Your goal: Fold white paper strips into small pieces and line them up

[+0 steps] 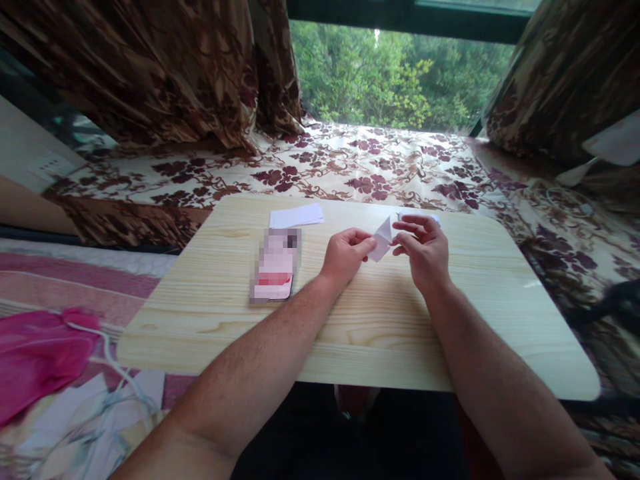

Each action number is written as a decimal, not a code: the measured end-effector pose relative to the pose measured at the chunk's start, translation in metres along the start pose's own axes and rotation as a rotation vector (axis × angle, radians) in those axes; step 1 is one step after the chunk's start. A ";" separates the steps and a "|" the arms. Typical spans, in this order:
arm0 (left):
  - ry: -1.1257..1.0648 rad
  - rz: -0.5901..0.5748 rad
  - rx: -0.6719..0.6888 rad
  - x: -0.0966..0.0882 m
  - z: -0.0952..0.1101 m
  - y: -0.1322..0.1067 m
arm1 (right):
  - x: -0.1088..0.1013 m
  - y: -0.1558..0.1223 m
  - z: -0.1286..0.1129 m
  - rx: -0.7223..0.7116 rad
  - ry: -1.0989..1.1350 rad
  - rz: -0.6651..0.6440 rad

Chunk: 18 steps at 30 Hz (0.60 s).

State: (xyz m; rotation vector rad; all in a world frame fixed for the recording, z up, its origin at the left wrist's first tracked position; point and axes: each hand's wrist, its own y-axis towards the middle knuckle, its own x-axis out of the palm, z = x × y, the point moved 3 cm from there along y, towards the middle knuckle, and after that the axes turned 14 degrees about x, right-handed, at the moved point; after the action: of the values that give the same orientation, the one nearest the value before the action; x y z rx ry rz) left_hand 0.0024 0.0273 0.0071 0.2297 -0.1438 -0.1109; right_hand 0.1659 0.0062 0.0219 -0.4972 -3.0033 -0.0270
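A small white piece of folded paper [382,244] with a pointed top is held up over the wooden table. My left hand [347,253] pinches its left edge between thumb and fingers. Just to its right is my right hand [423,248], fingers apart and bent towards the paper; its fingertips come close to the edge, and no firm grip shows. Behind the right fingers lies another white item [434,218], mostly hidden. A stack of white paper strips [297,215] rests near the table's far edge, left of my hands.
A pink phone [274,267], partly blurred out, lies on the light wooden table [200,313] left of my left forearm. Beyond stands a flower-patterned window ledge [370,160] between curtains. Lower left, a pink cloth [40,360], a white cable and loose papers lie on a bed.
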 end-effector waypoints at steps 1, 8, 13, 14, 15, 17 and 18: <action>0.006 0.018 0.013 -0.001 0.001 0.000 | 0.000 -0.001 -0.001 -0.017 0.000 0.014; 0.044 0.029 0.090 -0.001 -0.003 0.000 | 0.007 -0.006 -0.002 -0.033 -0.078 -0.054; 0.069 0.012 0.099 0.000 0.001 -0.001 | 0.007 -0.004 0.003 -0.061 -0.107 -0.037; 0.080 0.015 0.101 0.000 0.002 -0.001 | 0.007 -0.004 0.004 -0.071 -0.111 -0.038; 0.087 0.022 0.102 0.000 0.003 -0.001 | 0.007 -0.004 0.005 -0.078 -0.117 -0.042; 0.087 0.032 0.095 -0.001 0.005 -0.001 | 0.008 -0.003 0.006 -0.088 -0.130 -0.052; 0.082 0.036 0.087 -0.001 0.005 -0.001 | 0.008 -0.003 0.007 -0.091 -0.135 -0.055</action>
State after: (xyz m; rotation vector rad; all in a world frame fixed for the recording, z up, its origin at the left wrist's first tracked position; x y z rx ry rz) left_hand 0.0005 0.0253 0.0116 0.3180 -0.0707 -0.0597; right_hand 0.1570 0.0056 0.0160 -0.4420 -3.1587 -0.1412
